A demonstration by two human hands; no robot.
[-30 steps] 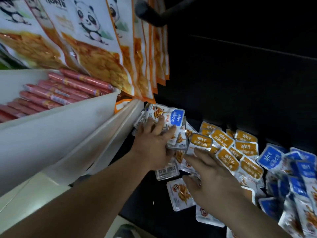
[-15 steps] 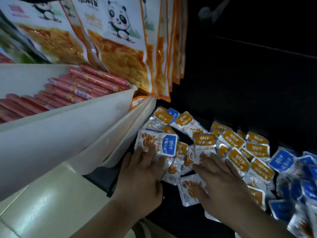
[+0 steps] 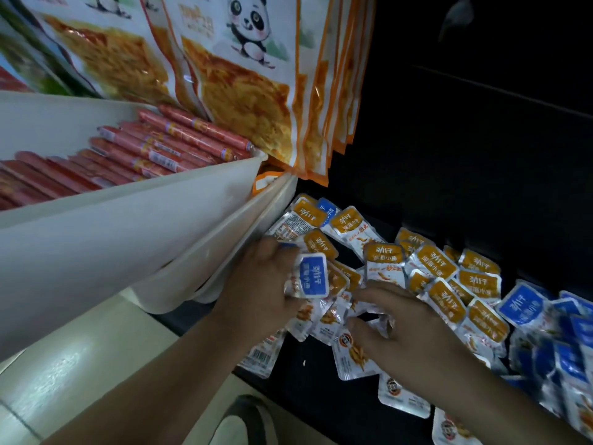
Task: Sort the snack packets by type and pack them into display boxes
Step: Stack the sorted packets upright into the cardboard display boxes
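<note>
Left hand (image 3: 260, 292): curled round a blue packet (image 3: 313, 277), thumb side up, with what looks like a few more packets bunched under it
Right hand (image 3: 412, 329): fingers spread and loosely bent, lying on the loose packets at the middle of the heap; I see nothing pinched in it
Orange packets (image 3: 446, 292): spread overlapping on the dark shelf (image 3: 305, 374), from just beside the white box (image 3: 128, 252) across to my right hand
Blue heap (image 3: 564, 358): off to my right, touching the edge of the orange ones, well apart from the blue one I hold
Stray blues: one more peeks out among the orange packets near the box corner (image 3: 327, 205)
Step in hand: I judge I am picking blues out of the orange side
How to do it well: keep the left grip firm but flat so the bunch stays squared; use the right fingertips to slide orange ones aside, not lift them; read the label colour, since the backs look alike
Watch for: slick foil slipping from the bunch, and packets near the front edge dropping off
Nearby, not mine to touch: red sausages (image 3: 144, 155) in the box, big panda bags (image 3: 244, 91) hanging above
</note>
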